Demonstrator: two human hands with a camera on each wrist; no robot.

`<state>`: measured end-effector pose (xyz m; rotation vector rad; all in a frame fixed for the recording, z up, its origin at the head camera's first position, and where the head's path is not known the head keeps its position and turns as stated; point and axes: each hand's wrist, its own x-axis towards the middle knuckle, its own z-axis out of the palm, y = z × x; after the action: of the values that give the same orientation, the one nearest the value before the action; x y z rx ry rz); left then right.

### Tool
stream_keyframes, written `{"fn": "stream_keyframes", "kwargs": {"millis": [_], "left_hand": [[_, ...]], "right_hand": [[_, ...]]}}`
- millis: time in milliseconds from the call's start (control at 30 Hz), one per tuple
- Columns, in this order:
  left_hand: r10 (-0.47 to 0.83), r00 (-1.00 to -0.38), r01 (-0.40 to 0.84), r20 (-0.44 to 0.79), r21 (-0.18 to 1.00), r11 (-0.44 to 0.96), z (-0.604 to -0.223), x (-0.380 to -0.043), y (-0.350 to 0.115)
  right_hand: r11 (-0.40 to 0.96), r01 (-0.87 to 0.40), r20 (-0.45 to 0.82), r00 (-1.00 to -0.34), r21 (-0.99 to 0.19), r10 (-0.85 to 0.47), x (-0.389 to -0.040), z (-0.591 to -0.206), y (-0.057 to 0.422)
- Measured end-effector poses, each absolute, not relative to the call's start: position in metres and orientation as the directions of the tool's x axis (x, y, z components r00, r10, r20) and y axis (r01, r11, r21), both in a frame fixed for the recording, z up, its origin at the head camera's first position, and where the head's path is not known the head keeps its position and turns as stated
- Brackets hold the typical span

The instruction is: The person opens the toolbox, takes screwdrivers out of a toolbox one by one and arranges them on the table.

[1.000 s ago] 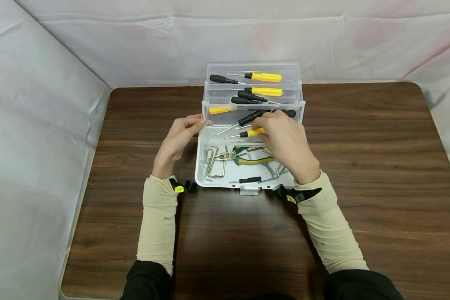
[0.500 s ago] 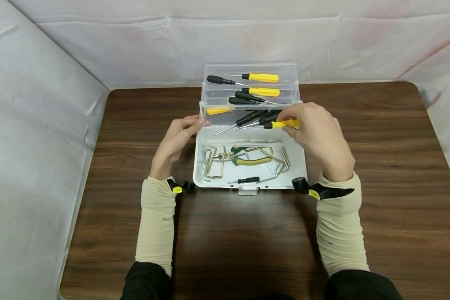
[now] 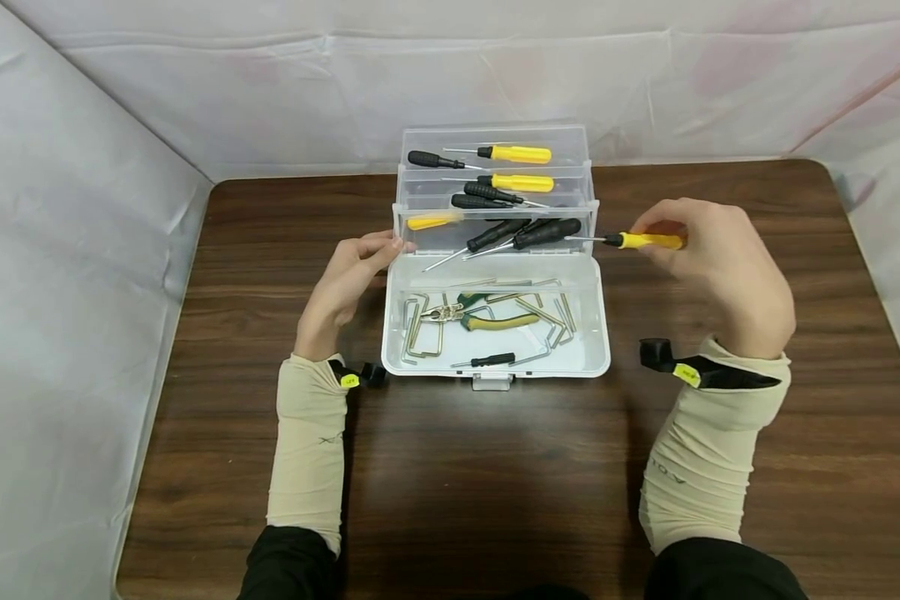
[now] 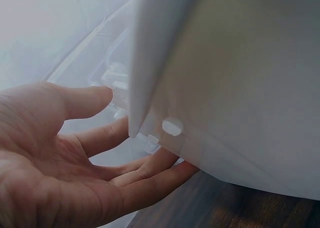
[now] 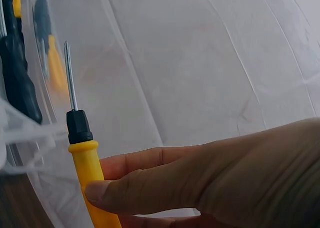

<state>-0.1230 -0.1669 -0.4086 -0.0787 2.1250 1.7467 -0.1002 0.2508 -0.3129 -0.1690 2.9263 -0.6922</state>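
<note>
My right hand (image 3: 727, 271) pinches the yellow handle of a screwdriver (image 3: 656, 241) in the air, just right of the toolbox (image 3: 603, 342). In the right wrist view that screwdriver (image 5: 85, 163) has a black collar and a bare metal shaft, and my thumb presses along its handle. My left hand (image 3: 345, 279) touches the toolbox's back left corner. The left wrist view has its fingers (image 4: 145, 183) extended loosely against the plastic, the tips partly behind it. Clear tiered trays (image 3: 570, 194) at the back hold black and yellow screwdrivers.
Pliers (image 3: 498, 322), several hex keys (image 3: 562, 317) and a small black screwdriver (image 3: 492, 360) lie in the white base. A latch (image 3: 492, 382) sits at the front. The wooden table (image 3: 495, 483) stands against white sheeting (image 3: 495, 67).
My right hand has lifted the yellow screwdriver from the toolbox and carried it rightward past the edge. My left hand keeps its place at the back left corner.
</note>
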Motion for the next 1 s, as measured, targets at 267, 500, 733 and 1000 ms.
{"fn": "stream_keyframes", "kwargs": {"millis": [267,500,733,1000], "left_hand": [[0.207,-0.923,-0.279,-0.325,0.934,0.225,-0.409,-0.123,-0.168],[0.205,-0.92,-0.289,-0.333,0.932,0.217,-0.41,-0.124,-0.167],[0.205,-0.921,-0.285,-0.332,0.931,0.229,-0.41,-0.124,-0.167],[0.196,-0.924,-0.285,-0.33,0.932,0.223,-0.411,-0.124,-0.167]], "right_hand": [[0.888,0.032,-0.131,-0.991,-0.458,-0.032,-0.103,-0.325,0.282],[0.897,0.111,-0.221,-0.975,-0.428,0.015,-0.11,-0.338,0.297],[0.908,0.112,-0.269,-0.963,-0.403,-0.001,-0.119,-0.357,0.306],[0.904,0.079,-0.282,-0.958,-0.42,-0.047,-0.131,-0.376,0.311]]}}
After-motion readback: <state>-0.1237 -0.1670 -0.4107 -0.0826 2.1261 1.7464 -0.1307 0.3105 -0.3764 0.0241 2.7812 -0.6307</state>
